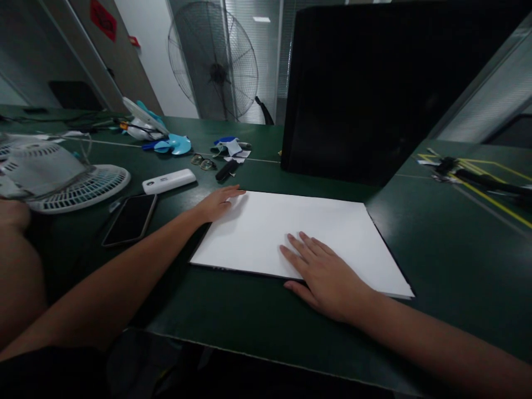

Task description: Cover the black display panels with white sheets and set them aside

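A large pad of blank white paper (266, 235) lies flat on the green table, dark backing showing along its edges. Across its far left corner rests my left hand (218, 204), fingers stretched out towards the far edge and nothing held. My right hand (326, 274) lies flat over the near edge, its fingers spread on the white sheet and its thumb off the near edge over the table. Neither hand grips the paper.
Left of the pad are a phone (131, 220), a white handheld device (169, 181), a white fan part (78, 185) and another person's arm (19, 271). Glasses (203, 162) and a dark small object (226, 170) lie beyond. A large black panel (353, 100) stands behind; yellow-edged gear (469, 172) is right.
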Tool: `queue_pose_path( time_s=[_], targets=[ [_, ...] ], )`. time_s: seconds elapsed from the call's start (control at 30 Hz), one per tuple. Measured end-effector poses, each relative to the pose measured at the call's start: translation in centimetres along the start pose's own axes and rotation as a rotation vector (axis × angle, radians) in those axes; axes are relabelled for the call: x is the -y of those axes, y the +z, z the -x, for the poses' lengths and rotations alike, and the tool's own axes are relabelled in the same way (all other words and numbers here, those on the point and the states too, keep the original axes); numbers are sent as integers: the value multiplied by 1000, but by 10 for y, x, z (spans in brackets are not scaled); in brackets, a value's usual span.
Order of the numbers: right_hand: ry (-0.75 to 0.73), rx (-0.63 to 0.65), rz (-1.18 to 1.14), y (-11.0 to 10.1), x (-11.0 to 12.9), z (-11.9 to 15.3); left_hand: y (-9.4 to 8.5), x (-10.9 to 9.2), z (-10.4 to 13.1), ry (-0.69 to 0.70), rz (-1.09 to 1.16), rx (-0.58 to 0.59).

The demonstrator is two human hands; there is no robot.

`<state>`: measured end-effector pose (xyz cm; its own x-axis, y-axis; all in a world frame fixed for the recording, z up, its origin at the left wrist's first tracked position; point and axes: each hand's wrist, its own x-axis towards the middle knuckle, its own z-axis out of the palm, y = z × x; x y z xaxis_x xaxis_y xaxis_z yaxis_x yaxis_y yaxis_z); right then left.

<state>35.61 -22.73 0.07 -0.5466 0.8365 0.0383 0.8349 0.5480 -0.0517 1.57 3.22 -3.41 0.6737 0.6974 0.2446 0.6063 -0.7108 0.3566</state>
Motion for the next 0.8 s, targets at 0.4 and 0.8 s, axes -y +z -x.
queue_pose_path(
  time_s=[0.4,0.8],
  targets=[
    [-14,28,-7,-6,5,-3,3,-4,-5,-98,2,13],
    [1,24,-54,-4,-13,-6,3,-4,-4,-76,-5,30]
  ],
)
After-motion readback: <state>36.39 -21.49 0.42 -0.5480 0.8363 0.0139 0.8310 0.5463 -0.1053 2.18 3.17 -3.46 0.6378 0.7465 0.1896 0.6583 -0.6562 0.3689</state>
